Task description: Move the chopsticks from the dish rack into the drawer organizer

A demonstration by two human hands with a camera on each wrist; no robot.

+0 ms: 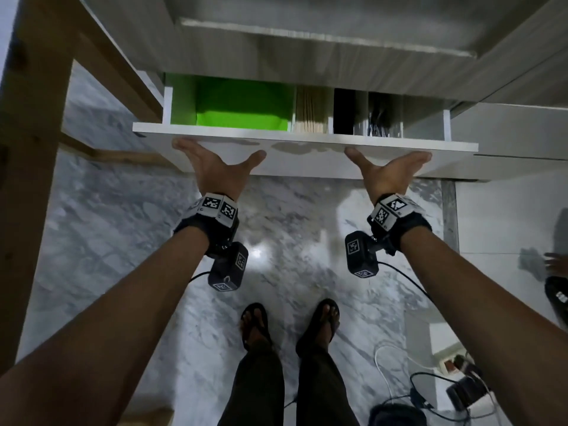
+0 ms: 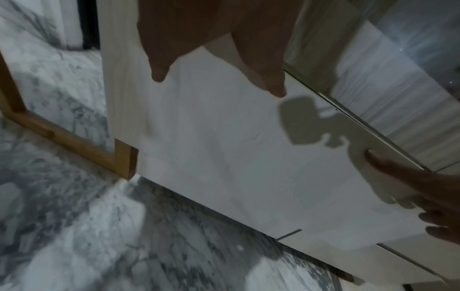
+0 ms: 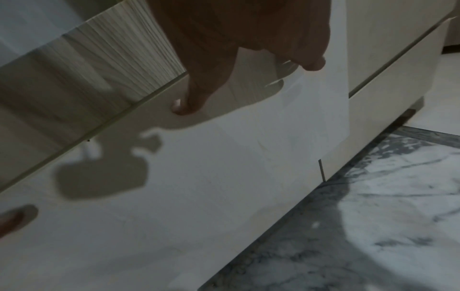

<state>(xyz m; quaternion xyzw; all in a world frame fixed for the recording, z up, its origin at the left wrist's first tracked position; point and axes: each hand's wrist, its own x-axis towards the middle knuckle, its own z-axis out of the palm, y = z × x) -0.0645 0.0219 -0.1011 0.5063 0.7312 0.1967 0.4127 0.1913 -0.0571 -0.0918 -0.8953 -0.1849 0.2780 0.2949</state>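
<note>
A white drawer (image 1: 307,158) stands partly pulled out under the counter. Its organizer shows a green compartment (image 1: 239,106), a slot of pale wooden chopsticks (image 1: 310,113), a black slot (image 1: 347,115) and a slot of dark utensils (image 1: 382,118). My left hand (image 1: 215,162) lies flat against the drawer front at its left, fingers spread. My right hand (image 1: 390,167) presses the front at its right in the same way. Neither hand holds anything. The left wrist view shows straight fingers (image 2: 268,74) on the white panel (image 2: 224,147); the right wrist view shows the same (image 3: 196,94). No dish rack is in view.
A wooden frame leg (image 1: 27,149) stands close on the left. The grey counter edge (image 1: 338,32) overhangs the drawer. My sandalled feet (image 1: 289,327) stand on the marble floor (image 1: 123,241). Cables and a power strip (image 1: 455,379) lie at the lower right.
</note>
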